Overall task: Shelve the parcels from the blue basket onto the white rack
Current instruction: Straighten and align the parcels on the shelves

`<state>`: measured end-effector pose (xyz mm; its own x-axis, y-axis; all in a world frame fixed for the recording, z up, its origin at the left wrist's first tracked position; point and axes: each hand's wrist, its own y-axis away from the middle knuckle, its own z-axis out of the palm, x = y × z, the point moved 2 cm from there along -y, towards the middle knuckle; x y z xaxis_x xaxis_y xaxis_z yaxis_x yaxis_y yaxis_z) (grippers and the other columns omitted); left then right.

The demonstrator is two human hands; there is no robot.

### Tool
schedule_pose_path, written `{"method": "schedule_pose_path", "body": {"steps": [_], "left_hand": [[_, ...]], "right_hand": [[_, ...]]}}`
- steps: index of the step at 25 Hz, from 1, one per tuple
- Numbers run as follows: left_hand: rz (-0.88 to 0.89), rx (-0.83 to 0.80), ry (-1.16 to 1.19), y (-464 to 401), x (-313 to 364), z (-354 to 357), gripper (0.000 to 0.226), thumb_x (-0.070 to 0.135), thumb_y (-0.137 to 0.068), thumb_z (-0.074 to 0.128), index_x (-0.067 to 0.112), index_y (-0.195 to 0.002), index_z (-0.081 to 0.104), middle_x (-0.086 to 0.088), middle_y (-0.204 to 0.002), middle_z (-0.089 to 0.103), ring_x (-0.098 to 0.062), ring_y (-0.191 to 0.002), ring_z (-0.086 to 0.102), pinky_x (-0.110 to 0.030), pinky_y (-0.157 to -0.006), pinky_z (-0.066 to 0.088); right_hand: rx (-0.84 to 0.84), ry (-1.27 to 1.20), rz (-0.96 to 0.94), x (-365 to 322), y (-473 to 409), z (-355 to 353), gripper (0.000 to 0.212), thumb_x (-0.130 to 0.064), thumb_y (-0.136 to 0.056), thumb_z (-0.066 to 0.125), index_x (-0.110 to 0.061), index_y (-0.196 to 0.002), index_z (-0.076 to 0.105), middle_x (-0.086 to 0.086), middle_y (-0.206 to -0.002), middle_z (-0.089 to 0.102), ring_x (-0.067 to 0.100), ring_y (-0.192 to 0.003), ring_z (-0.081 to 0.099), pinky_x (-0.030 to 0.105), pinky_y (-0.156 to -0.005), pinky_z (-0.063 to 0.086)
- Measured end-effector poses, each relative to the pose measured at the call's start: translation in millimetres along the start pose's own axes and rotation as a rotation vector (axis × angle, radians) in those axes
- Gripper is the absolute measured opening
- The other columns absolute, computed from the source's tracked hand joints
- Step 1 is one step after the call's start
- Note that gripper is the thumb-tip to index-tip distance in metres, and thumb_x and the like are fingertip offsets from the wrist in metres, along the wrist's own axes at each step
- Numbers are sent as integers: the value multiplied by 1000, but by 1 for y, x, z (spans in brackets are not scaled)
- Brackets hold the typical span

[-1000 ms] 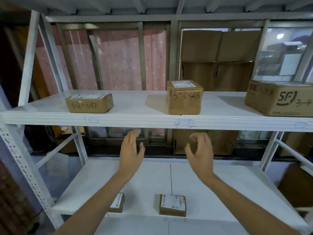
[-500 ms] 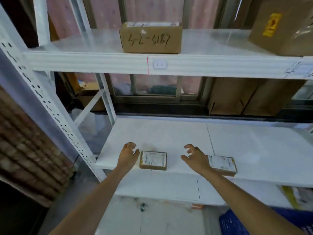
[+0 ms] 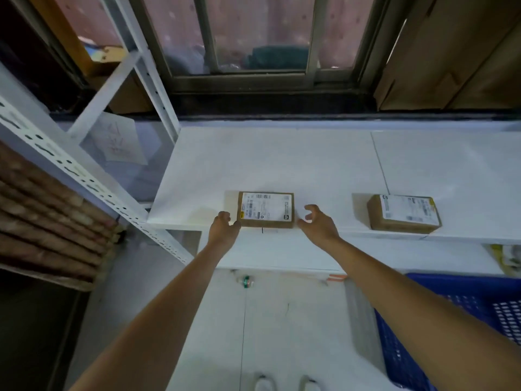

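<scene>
A small flat brown parcel point(image 3: 266, 209) with a white label lies at the front edge of the white rack's lower shelf point(image 3: 282, 162). My left hand point(image 3: 223, 227) touches its left front corner, fingers curled. My right hand point(image 3: 318, 222) is just right of it, fingers spread and apart from the box. A second small labelled parcel point(image 3: 403, 213) lies on the same shelf further right. The blue basket point(image 3: 462, 328) stands on the floor at the lower right, partly hidden by my right arm.
The rack's perforated white upright point(image 3: 84, 179) slants across the left, with a brick-coloured wall point(image 3: 48, 221) beside it. A window frame point(image 3: 253, 80) and large cardboard boxes point(image 3: 451, 52) stand behind the shelf. A small bottle point(image 3: 245, 282) lies on the white floor.
The view has tilted down from the upper shelf to the lower one. Both hands have dropped and closed in on either side of the small left parcel.
</scene>
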<state>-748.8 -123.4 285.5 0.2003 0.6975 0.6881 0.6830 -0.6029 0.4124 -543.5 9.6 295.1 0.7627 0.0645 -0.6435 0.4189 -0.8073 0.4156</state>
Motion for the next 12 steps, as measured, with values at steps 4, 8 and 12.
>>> {"method": "schedule_pose_path", "body": {"steps": [4, 8, 12], "left_hand": [[-148, 11, 255, -16, -1, 12, 39, 29, -93, 54, 7, -125, 50, -10, -117, 63, -28, -87, 69, -39, -79, 54], [-81, 43, 305, -21, -6, 18, 14, 27, -93, 55, 15, -93, 62, -11, -100, 70, -29, -82, 69, -42, -82, 55], [-75, 76, 326, -30, -8, 15, 10, 23, -91, 58, 16, -94, 65, -6, -86, 70, -29, -93, 70, -43, -90, 55]], "right_hand": [[-10, -115, 8, 5, -17, 16, 55, -46, -90, 57, -23, -138, 46, 3, -123, 64, 27, -105, 65, 43, -88, 55], [-22, -231, 3, 6, -23, 27, 41, -38, -89, 60, -23, -128, 54, -6, -93, 70, 26, -89, 71, 45, -79, 60], [-32, -281, -3, 3, -28, 27, 34, -32, -90, 62, -20, -122, 58, -3, -89, 71, 25, -84, 73, 44, -78, 61]]}}
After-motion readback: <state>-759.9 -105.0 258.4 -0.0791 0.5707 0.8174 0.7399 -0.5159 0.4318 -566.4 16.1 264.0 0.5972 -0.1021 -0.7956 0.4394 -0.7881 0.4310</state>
